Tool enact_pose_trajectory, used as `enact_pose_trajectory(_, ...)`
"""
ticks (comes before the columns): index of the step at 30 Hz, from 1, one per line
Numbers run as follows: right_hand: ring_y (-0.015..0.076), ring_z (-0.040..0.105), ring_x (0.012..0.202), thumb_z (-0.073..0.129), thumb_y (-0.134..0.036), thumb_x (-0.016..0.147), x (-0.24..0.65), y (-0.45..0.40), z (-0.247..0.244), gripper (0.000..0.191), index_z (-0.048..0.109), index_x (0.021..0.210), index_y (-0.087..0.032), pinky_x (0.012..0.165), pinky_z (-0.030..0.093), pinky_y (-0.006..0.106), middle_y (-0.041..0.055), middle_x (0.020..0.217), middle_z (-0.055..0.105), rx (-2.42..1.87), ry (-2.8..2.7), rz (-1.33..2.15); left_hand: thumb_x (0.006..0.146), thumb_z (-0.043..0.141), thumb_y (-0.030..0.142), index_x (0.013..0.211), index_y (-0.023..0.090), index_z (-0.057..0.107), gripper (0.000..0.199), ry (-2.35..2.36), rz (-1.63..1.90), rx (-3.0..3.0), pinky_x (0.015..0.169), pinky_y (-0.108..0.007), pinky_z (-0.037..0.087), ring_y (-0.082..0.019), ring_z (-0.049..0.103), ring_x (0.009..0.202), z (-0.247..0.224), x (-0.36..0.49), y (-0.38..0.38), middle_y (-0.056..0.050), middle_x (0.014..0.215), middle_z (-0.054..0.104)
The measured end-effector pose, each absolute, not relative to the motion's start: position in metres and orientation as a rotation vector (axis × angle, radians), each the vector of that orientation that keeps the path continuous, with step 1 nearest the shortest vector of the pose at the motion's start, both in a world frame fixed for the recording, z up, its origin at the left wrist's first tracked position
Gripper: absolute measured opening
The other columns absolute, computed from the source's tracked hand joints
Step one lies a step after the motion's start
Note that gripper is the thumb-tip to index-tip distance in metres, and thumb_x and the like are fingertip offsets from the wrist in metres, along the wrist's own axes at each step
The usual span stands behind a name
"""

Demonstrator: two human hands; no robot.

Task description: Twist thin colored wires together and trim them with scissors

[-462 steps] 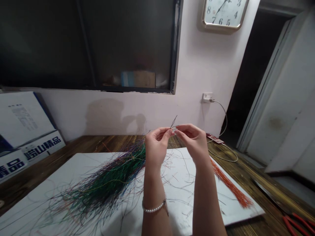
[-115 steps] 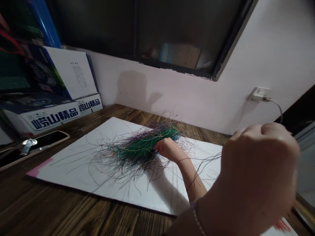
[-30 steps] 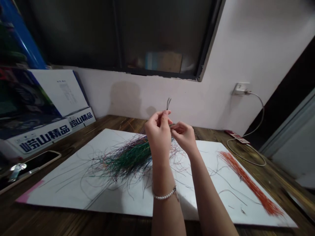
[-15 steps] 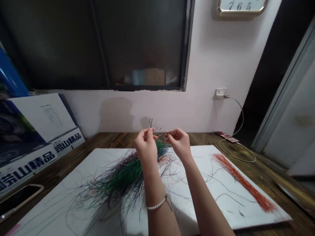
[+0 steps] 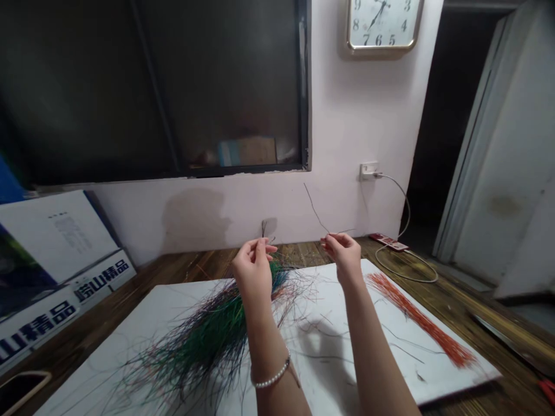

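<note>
My left hand (image 5: 256, 268) is closed, thumb against fingers, on several thin dark wires (image 5: 263, 229) whose tips stick up above it. To its right, my right hand (image 5: 346, 254) pinches a single thin dark wire (image 5: 313, 206), which rises up and to the left; a short end also shows to the right of the fingers. Both hands are raised over the far edge of a white board (image 5: 433, 381). Beneath and behind my left hand lies a loose, tangled bundle of green, blue and dark wires (image 5: 212, 326). A neater bundle of orange wires (image 5: 422, 320) lies at the board's right.
Loose strands are scattered on the board. On the wooden table (image 5: 173, 263) lie a phone (image 5: 19, 390) at the left, a red flat object (image 5: 389, 241) by a white cable (image 5: 407, 208), and a red-handled tool (image 5: 547, 388). Printed boxes (image 5: 47, 242) stand left.
My right hand has moved right, away from my left hand, and the wire in it now stands out clear. My left hand keeps its pinch. The view has shifted up and right.
</note>
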State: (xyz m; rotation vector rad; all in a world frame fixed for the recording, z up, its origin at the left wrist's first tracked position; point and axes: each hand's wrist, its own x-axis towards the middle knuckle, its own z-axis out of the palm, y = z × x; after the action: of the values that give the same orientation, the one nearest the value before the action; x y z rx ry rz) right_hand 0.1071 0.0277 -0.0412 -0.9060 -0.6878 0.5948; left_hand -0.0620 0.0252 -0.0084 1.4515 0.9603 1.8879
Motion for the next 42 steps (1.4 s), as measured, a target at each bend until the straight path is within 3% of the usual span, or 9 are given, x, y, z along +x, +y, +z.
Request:
enact_pose_trajectory(4,0.0113,0.058,0.052,0.071,-0.022,0.056,0.116,0.005,-0.03,0.019,0.056,0.065,-0.014,0.048,0.044,0.022,0.004,0.059,0.065,-0.952,-0.933,0.819,0.081,0.055,0.029,0.082,0.012,0.065,0.02,0.979,1.943,1.39,0.057,-0.023,0.046,-0.013,0.061,0.06,-0.004,-0.058,0.022,-0.007,0.07,0.069)
enact_pose_trajectory(11,0.0093,0.057,0.048,0.064,-0.014,0.06,0.083,-0.002,-0.016,0.009,0.056,0.065,-0.016,0.047,0.045,0.02,0.0027,0.058,0.065,-0.933,-1.127,1.009,0.083,0.055,0.029,0.087,0.011,0.063,0.02,0.893,2.115,1.215,0.069,-0.027,0.052,-0.018,0.069,0.08,0.002,-0.053,0.013,-0.013,0.086,0.072)
enact_pose_trajectory(18,0.0091,0.055,0.044,0.058,-0.014,0.06,0.074,-0.003,-0.014,0.008,0.053,0.064,-0.017,0.043,0.043,0.02,0.0021,0.054,0.063,-0.917,-1.18,1.125,0.085,0.055,0.028,0.086,0.012,0.061,0.017,0.798,2.464,1.089,0.079,-0.035,0.054,-0.018,0.069,0.08,0.008,-0.048,0.004,-0.012,0.088,0.07)
enact_pose_trajectory(23,0.0079,0.052,0.04,0.052,-0.009,0.058,0.072,-0.003,-0.015,0.01,0.048,0.06,-0.018,0.039,0.04,0.018,0.0005,0.049,0.061,-0.964,-1.245,1.166,0.086,0.052,0.024,0.087,0.013,0.059,0.013,0.809,2.5,1.098,0.08,-0.036,0.053,-0.017,0.068,0.078,0.01,-0.044,-0.002,-0.01,0.086,0.069)
enact_pose_trajectory(28,0.0077,0.05,0.038,0.051,-0.008,0.058,0.067,-0.005,-0.016,0.011,0.05,0.063,-0.018,0.038,0.04,0.018,-0.0002,0.049,0.061,-0.946,-1.385,1.23,0.087,0.048,0.026,0.085,0.015,0.055,0.013,0.921,2.54,1.101,0.068,-0.03,0.051,-0.013,0.06,0.061,0.01,-0.043,-0.003,-0.002,0.067,0.06)
enact_pose_trajectory(33,0.0102,0.057,0.04,0.057,-0.015,0.066,0.064,-0.006,-0.016,0.008,0.051,0.071,-0.019,0.034,0.037,0.016,0.0008,0.057,0.066,-0.881,-1.551,1.288,0.087,0.049,0.029,0.084,0.016,0.054,0.014,0.992,2.551,1.049,0.057,-0.024,0.044,-0.012,0.054,0.062,0.01,-0.048,0.0,-0.002,0.071,0.056)
enact_pose_trajectory(42,0.0068,0.057,0.042,0.071,-0.027,0.065,0.08,-0.004,-0.011,0.02,0.057,0.073,-0.016,0.035,0.032,0.015,0.005,0.074,0.07,-0.722,-1.128,1.079,0.085,0.051,0.028,0.084,0.015,0.055,0.013,0.808,2.453,1.022,0.044,-0.02,0.03,-0.008,0.037,0.048,0.013,-0.052,-0.003,0.005,0.055,0.039)
